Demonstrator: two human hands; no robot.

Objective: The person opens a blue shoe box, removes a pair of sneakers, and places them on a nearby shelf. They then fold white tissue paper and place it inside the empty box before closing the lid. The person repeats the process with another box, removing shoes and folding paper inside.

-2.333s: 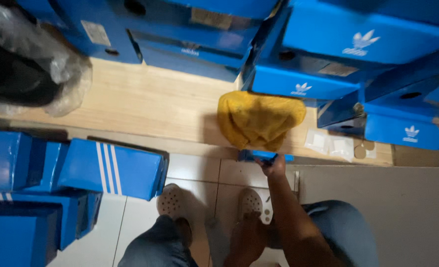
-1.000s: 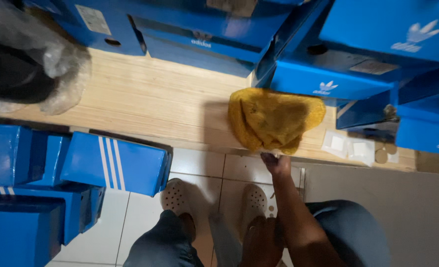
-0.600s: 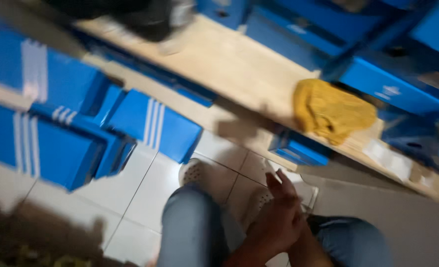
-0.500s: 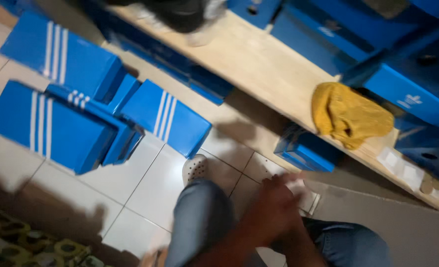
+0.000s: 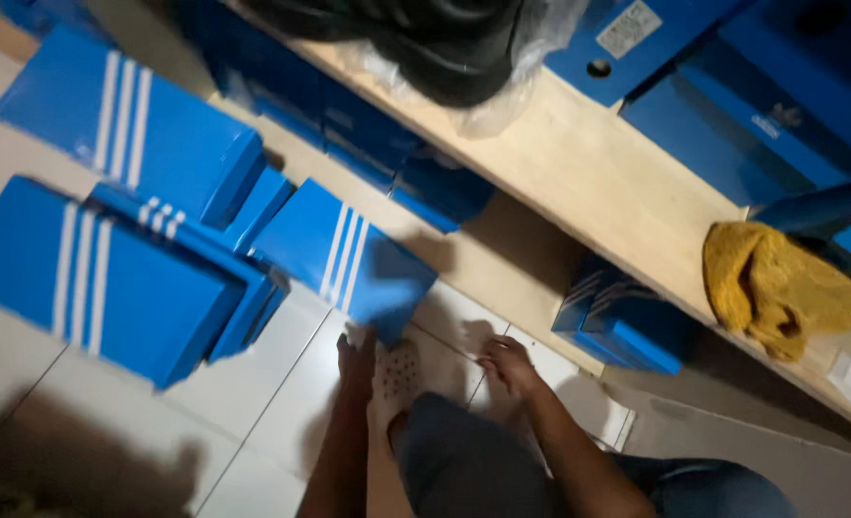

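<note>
Head view | left hand (image 5: 356,360) reaching toward striped blue box (image 5: 344,257), fingers loose, empty | right hand (image 5: 510,364) spread, empty, above floor tiles (image 5: 282,422) | yellow cloth (image 5: 780,293) on wooden shelf (image 5: 579,173)

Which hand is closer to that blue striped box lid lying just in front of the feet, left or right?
Left, most likely. The left hand reaches down right under the corner of the blue striped box lid, nearly touching it. The right hand hangs empty further over, nearer the small blue box under the wooden shelf.
</note>
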